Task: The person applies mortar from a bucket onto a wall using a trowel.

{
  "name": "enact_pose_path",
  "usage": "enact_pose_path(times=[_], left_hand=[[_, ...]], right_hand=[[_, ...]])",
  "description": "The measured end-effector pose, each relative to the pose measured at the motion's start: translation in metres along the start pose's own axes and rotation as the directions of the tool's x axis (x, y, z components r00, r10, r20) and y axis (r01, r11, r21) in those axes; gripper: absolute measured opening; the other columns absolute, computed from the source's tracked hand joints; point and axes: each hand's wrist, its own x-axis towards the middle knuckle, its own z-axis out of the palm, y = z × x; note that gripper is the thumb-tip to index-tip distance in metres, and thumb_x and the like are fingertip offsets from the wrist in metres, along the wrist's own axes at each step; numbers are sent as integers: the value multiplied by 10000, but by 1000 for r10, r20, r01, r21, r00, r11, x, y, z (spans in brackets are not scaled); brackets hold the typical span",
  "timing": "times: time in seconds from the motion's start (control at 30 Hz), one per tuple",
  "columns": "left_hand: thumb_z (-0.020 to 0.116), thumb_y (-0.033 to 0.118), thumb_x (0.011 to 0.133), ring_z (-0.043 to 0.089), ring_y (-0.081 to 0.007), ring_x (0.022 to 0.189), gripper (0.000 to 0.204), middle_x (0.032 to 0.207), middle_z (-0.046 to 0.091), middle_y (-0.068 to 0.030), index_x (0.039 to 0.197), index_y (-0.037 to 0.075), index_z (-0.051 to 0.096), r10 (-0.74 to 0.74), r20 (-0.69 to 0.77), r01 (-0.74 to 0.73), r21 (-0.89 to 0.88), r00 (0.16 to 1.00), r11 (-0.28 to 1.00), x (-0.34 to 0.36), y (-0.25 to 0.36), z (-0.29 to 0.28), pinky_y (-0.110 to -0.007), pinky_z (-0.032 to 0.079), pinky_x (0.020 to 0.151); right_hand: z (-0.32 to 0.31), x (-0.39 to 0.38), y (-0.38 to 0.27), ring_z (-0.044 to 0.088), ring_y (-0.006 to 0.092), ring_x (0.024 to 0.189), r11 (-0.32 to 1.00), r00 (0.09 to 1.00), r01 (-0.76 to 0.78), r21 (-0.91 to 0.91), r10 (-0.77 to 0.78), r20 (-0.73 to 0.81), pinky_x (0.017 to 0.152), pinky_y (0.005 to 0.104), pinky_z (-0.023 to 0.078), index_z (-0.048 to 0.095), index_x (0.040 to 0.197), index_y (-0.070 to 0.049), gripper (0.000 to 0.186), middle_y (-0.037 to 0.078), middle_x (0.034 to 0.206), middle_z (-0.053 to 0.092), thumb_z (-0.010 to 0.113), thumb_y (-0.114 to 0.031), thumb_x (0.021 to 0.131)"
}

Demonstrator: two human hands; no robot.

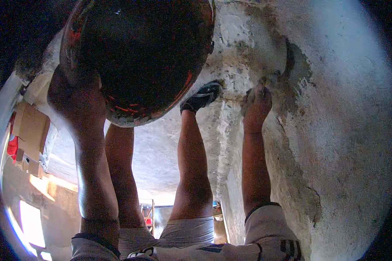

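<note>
A large round dark basin, with reddish scrape marks along its lower rim, fills the upper left of the view. My left hand is closed on its left edge; the fingers are mostly lost in shadow. Over to the right, my right hand is against the rough wall, its fingers curled together. Whatever they hold, if anything, is too dark and blurred to make out. Just beyond that hand the wall bears a dark, damp-looking patch.
My foot in a dark shoe stands on the pale floor, close to the wall's base. At the left are a cardboard box and a red item. A bright window shows at lower left.
</note>
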Motion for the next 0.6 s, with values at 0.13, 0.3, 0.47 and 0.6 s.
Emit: enact_pose_path(times=[0.13, 0.3, 0.47, 0.6], left_hand=[[570, 403, 766, 597, -323, 795, 431, 913, 621, -145, 1020, 54, 569, 47, 120, -70, 190, 992, 979, -1, -7, 0, -387, 479, 706], [593, 412, 746, 592, -318, 776, 448, 863, 616, -144, 1001, 44, 571, 70, 119, -94, 201, 990, 975, -6, -13, 8, -390, 471, 673], [662, 200, 666, 576, -332, 652, 259, 705, 583, -129, 802, 0, 570, 250, 18, -251, 54, 968, 967, 1, -5, 3, -398, 457, 609], [619, 124, 660, 563, -313, 592, 142, 670, 584, -135, 716, 16, 546, -47, 109, 63, -150, 993, 987, -8, 3, 13, -379, 459, 565]], right_hand=[[-12, 16, 30, 490, 150, 481, 949, 945, 300, -101, -282, 165, 405, 289, 394, 478, 892, -76, 215, 45, 652, 513, 501, -290, 879], [-29, 54, 46, 502, 130, 511, 917, 945, 302, -261, -251, 211, 452, 261, 415, 500, 817, -80, 227, 33, 685, 530, 470, -294, 888], [-43, 27, 35, 498, 110, 546, 472, 657, 665, -579, -739, 152, 473, 244, 418, 498, 822, -89, 201, 26, 718, 530, 522, -279, 881], [5, -51, -41, 470, 106, 492, 737, 820, 559, -380, -560, 121, 450, 250, 391, 523, 825, -99, 208, 21, 655, 512, 526, -299, 883]])
